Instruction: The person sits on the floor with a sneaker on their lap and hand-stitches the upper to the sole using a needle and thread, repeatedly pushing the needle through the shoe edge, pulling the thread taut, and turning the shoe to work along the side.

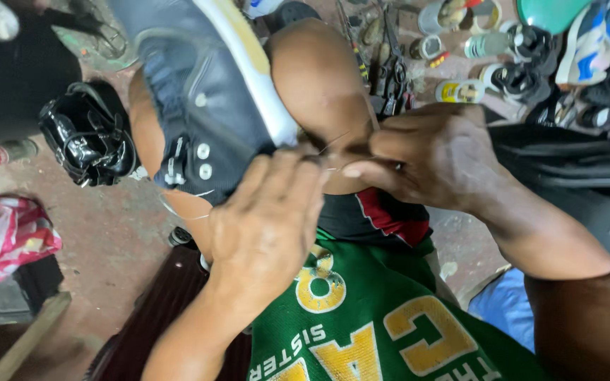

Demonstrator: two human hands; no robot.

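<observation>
Resting across the person's knees, the dark blue shoe (206, 106) with its white sole edge lies tilted, sole side up. At the shoe's near edge the left hand (266, 226) clamps its upper against the knee. Just right of the shoe, the right hand (432, 159) pinches a thin thread (333, 144) drawn taut from the sole seam. Stitching looks partway; I cannot tell how much seam remains. Left of the shoe lies a black glossy shoe (90, 137).

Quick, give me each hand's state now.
Left hand: closed on the dark blue shoe, gripping near its sole.
Right hand: fingers pinched on a thin thread.
</observation>
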